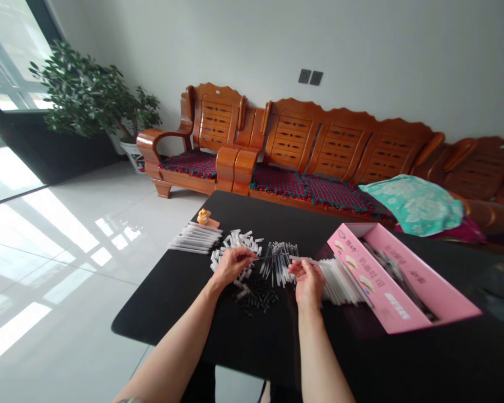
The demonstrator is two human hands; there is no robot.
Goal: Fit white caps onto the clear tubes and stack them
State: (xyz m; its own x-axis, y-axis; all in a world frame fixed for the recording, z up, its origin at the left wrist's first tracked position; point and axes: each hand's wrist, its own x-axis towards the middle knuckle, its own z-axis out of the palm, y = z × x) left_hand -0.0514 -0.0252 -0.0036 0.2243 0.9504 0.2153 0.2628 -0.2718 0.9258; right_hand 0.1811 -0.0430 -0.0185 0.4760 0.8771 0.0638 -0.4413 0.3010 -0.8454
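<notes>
My left hand point(232, 265) is closed in a pinch on a thin refill rod over a black table point(185, 291). My right hand point(306, 279) is curled around a white pen barrel, level with the left hand. Between them lies a heap of thin clear refills point(279, 258). Short white caps point(239, 242) are piled behind the left hand. Small black end pieces point(258, 296) lie just in front of the hands. A row of white barrels point(340, 280) rests right of my right hand.
A stack of finished white pens point(195, 238) and a small orange figure point(204, 216) sit at the table's far left. An open pink box point(403, 280) stands at right. Behind are wooden seats point(302, 145), a teal cloth point(415, 204) and a potted plant point(88, 95).
</notes>
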